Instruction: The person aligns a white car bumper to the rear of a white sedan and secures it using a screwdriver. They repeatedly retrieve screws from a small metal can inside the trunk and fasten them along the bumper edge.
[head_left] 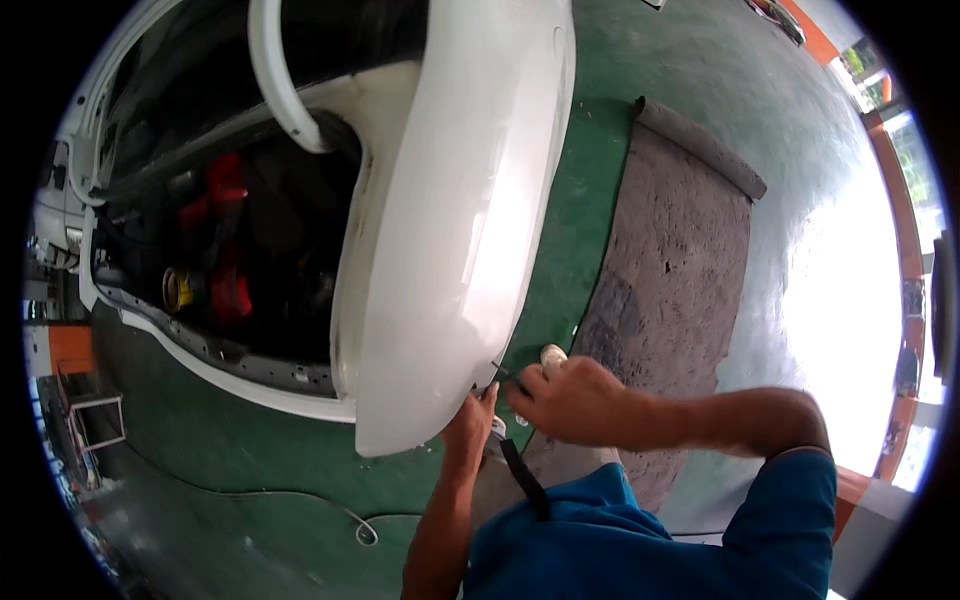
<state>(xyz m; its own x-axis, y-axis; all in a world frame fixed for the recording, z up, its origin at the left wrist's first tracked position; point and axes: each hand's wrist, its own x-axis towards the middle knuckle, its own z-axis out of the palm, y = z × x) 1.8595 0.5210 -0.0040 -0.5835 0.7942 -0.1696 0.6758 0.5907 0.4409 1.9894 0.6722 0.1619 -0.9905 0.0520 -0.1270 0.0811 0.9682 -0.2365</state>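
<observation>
A white car body panel (450, 220) runs down the middle of the view, and both my hands meet at its lower right edge. My right hand (560, 400) is closed around a slim tool (508, 376) with a thin shaft and a dark grip; its shaft points at the panel's edge. Just below, my left hand (468, 420) is against the same edge with the thumb pointing up. Its other fingers are mostly hidden, and a small dark bit shows by the thumb; what it grips I cannot make out.
Left of the panel is the car's open rear compartment (270, 270), with red items and a yellow round container (178, 290) inside. A worn grey mat (680, 250), rolled at its far end, lies on the green floor. A hose (300, 495) and a small metal frame stand (97, 420) are at lower left.
</observation>
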